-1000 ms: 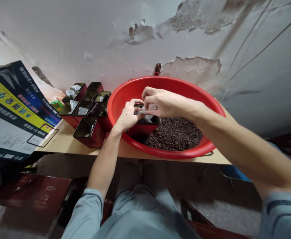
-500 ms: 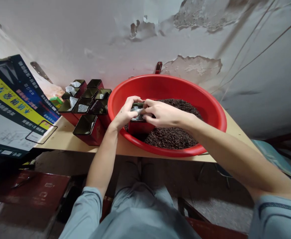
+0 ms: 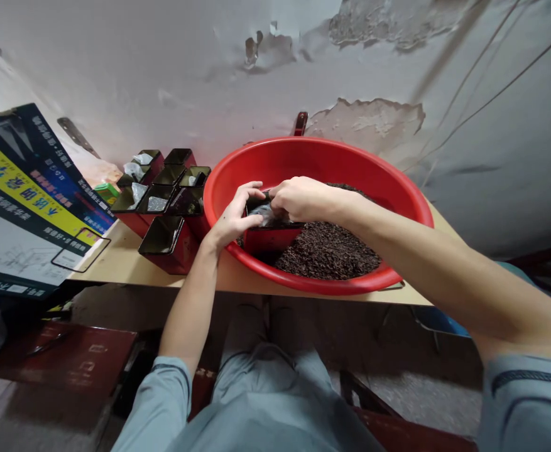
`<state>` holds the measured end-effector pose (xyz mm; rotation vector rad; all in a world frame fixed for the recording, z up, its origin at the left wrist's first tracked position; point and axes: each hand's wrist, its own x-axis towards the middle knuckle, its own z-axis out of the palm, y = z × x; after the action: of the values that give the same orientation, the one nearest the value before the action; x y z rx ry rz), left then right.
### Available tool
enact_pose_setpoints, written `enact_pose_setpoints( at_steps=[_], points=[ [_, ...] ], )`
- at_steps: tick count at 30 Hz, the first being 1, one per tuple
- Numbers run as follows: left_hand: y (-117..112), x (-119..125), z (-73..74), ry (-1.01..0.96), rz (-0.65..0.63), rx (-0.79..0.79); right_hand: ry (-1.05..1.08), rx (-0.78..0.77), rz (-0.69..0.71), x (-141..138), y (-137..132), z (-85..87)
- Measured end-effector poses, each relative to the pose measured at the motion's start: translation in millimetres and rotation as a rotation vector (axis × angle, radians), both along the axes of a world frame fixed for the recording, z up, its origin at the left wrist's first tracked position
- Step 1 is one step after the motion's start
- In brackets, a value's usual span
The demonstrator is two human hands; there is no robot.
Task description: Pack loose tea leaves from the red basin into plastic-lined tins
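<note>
Our left hand (image 3: 234, 218) clasps the tin (image 3: 270, 239) by its rim. Our right hand (image 3: 300, 198) pinches the liner (image 3: 262, 215) at its mouth. The tin stands in the basin (image 3: 400, 188) among leaves (image 3: 334, 251), seemingly unfilled. Beyond our left fingers, open tins (image 3: 162, 235) stand, some lined, none visibly filled.

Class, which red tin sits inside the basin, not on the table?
The tin held between left hand and right hand, inside the basin; the other tins cluster on the table.

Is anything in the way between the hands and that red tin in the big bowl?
No, nothing visible. The left hand holds the tin by its side, and the right hand lies on its top, inside the bowl.
</note>
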<state>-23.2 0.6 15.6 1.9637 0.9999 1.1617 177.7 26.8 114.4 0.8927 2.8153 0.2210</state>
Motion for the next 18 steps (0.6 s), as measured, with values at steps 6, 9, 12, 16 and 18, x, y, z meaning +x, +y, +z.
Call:
enact_pose_setpoints(
  at_steps=[6, 9, 12, 16, 18],
  points=[
    [-17.4, -10.9, 6.6, 0.352, 0.038, 0.107, -0.04, -0.032, 0.003, -5.2, -0.7, -4.4],
    [-16.3, -12.4, 1.5, 0.373, 0.071, 0.165, -0.023, -0.144, 0.003, -4.3, -2.5, -3.8],
    [-15.6, -13.3, -2.5, 0.37, 0.099, 0.188, 0.03, -0.189, 0.011, -0.1, -3.8, -5.3],
    [-18.3, -15.3, -2.6, 0.388, 0.114, 0.188, 0.151, -0.069, 0.084, 15.2, -8.6, -12.4],
    [-19.7, -16.8, -2.2, 0.392, 0.12, 0.189, 0.306, -0.04, 0.142, 35.7, -20.2, -12.1]
  ],
)
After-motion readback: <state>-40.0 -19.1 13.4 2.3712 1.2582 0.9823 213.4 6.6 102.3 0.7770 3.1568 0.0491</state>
